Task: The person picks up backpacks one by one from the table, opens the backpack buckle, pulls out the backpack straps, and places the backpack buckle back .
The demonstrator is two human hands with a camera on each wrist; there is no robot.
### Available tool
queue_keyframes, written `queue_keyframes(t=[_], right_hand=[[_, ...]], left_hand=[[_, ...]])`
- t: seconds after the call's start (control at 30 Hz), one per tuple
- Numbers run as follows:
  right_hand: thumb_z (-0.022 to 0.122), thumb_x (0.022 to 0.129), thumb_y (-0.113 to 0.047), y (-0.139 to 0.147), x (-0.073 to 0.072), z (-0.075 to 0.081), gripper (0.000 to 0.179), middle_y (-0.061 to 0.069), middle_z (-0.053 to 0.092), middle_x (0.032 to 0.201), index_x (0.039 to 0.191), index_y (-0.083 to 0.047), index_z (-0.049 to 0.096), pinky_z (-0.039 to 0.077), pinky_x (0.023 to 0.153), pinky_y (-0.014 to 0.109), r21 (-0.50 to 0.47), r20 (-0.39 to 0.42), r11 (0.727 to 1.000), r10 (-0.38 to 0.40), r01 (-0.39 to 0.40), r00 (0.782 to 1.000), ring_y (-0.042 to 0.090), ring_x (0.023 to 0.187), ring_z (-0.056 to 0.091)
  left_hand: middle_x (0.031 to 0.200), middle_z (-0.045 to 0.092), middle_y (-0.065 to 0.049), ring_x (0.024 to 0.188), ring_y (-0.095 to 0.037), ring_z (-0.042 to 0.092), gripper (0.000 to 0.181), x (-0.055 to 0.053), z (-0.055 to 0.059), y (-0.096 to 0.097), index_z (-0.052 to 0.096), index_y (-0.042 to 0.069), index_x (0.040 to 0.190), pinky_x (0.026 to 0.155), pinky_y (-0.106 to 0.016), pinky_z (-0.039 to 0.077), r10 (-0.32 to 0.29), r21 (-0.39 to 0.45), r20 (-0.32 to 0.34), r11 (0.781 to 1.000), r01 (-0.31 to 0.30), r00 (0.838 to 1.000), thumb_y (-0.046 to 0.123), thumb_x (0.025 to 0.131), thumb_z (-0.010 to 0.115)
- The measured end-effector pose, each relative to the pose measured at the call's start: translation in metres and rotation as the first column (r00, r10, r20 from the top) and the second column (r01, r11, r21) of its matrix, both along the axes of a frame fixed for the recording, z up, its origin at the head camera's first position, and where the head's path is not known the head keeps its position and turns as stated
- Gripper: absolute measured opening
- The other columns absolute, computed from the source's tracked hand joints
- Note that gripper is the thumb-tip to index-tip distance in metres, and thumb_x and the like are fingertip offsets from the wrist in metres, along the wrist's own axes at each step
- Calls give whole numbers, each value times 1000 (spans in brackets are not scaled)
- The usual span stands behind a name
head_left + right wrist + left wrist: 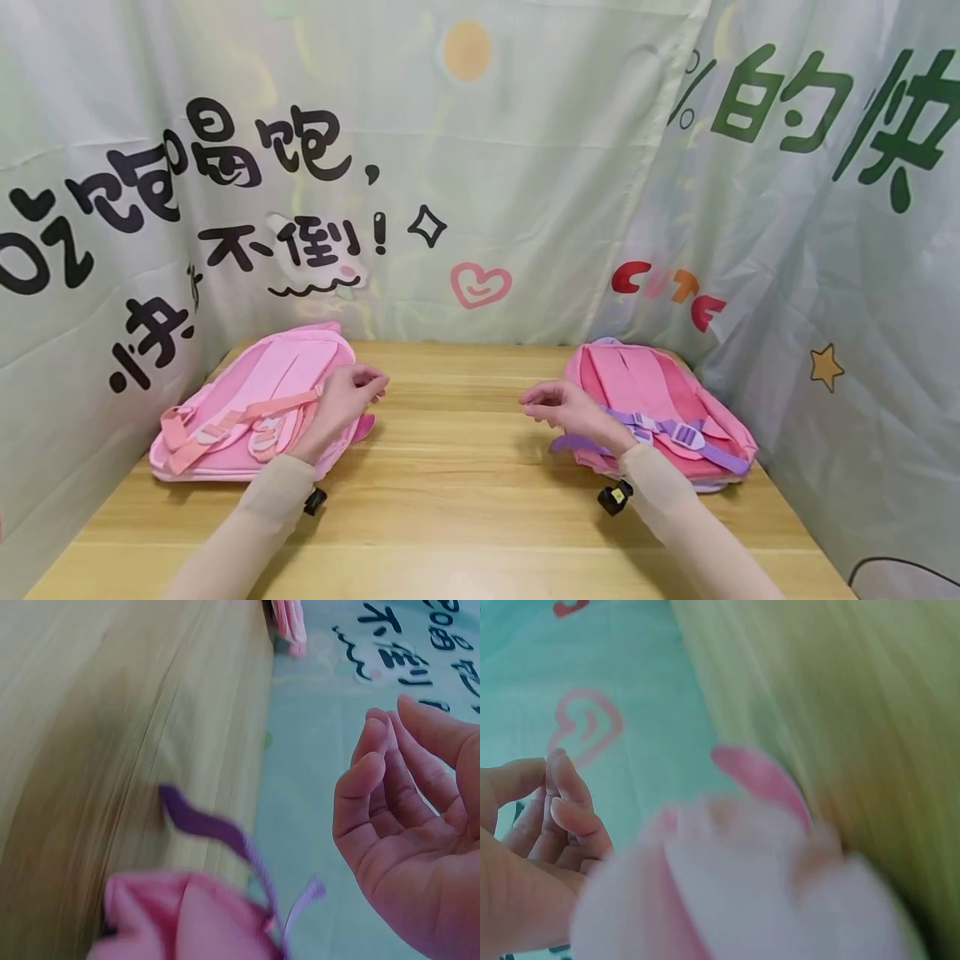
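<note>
Two small backpacks lie on the wooden table with their strap sides up. The left one is a light pink backpack (255, 400) with coral straps. My left hand (348, 400) hovers over its right side, fingers loosely bent and holding nothing. The right one is a deeper pink backpack (652, 392) with purple straps. Beside its left edge, my right hand (562, 406) is held in the air, loosely curled with nothing in it. In the right wrist view a purple strap end (202, 821) sticks out from the bag, apart from the fingers (360, 787).
Pale printed curtains (480, 167) enclose the wooden table (465, 467) at the back and sides. A small black device (615, 497) sits under the right wrist, and another black device (315, 501) under the left.
</note>
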State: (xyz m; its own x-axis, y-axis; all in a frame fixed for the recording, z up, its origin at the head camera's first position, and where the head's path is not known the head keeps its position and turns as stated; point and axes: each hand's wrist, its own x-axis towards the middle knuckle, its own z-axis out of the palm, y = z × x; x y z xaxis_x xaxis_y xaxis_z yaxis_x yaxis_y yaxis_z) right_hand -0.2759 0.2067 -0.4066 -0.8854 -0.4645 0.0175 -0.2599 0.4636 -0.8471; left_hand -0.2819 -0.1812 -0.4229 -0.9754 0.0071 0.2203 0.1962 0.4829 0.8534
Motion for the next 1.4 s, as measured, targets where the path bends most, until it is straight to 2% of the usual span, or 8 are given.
queue_keyframes(t=[0.17,0.27,0.37,0.53,0.67,1.0,1.27,1.4], right_hand=[[66,94,-20,20,-1,-2,25,19,67,105,113,-4,69,51,65,32,-21,24,999,-32,32,999,26,80,61],[67,94,-21,33,-2,-2,25,21,68,109,112,-5,69,53,77,31,-23,2,998,-54,54,999,27,91,64],[66,94,-25,48,-3,-1,26,19,69,109,112,-6,70,51,80,25,-1,-31,996,-90,90,995,23,96,64],[67,94,-29,74,-3,-1,31,14,70,105,115,-7,69,50,71,23,24,-16,989,-145,146,989,21,86,63],[66,94,-32,94,-2,-1,37,13,69,103,119,-5,67,51,72,25,39,-16,983,-178,179,984,19,86,61],[62,95,-37,144,11,2,51,20,62,127,131,-1,58,53,84,33,80,-72,943,-319,324,945,26,102,60],[60,96,-41,181,16,-1,56,24,55,136,136,-3,55,42,101,56,165,-69,902,-394,400,917,38,120,54],[60,96,-40,196,19,-3,58,26,56,135,136,1,54,48,94,34,201,-82,887,-409,417,909,31,117,54]], left_hand=[[80,73,-13,71,-24,67,15,-1,-4,24,73,5,95,66,-31,53,-37,0,8,999,37,999,19,93,67],[78,71,-12,66,-19,65,14,-1,-6,38,72,2,94,68,-39,56,-79,36,27,996,78,996,15,93,67],[74,70,-11,63,-17,65,16,0,-9,53,72,-2,94,70,-47,56,-142,68,44,988,138,989,13,92,67],[74,70,-14,63,-21,66,18,2,-16,78,70,-6,95,67,-46,57,-246,71,63,968,241,967,11,92,66],[76,71,-16,66,-25,67,18,2,-21,94,71,-3,95,66,-44,57,-275,46,77,961,272,958,14,92,66],[93,71,-20,75,-36,68,24,3,-28,140,67,0,112,65,-38,55,-397,66,92,917,392,913,15,94,64],[96,70,-20,80,-35,69,24,5,-25,170,66,1,114,68,-45,56,-445,84,115,895,438,888,16,94,65],[95,71,-19,82,-33,69,25,3,-26,183,67,1,113,68,-41,55,-459,100,121,888,450,880,16,93,66]])
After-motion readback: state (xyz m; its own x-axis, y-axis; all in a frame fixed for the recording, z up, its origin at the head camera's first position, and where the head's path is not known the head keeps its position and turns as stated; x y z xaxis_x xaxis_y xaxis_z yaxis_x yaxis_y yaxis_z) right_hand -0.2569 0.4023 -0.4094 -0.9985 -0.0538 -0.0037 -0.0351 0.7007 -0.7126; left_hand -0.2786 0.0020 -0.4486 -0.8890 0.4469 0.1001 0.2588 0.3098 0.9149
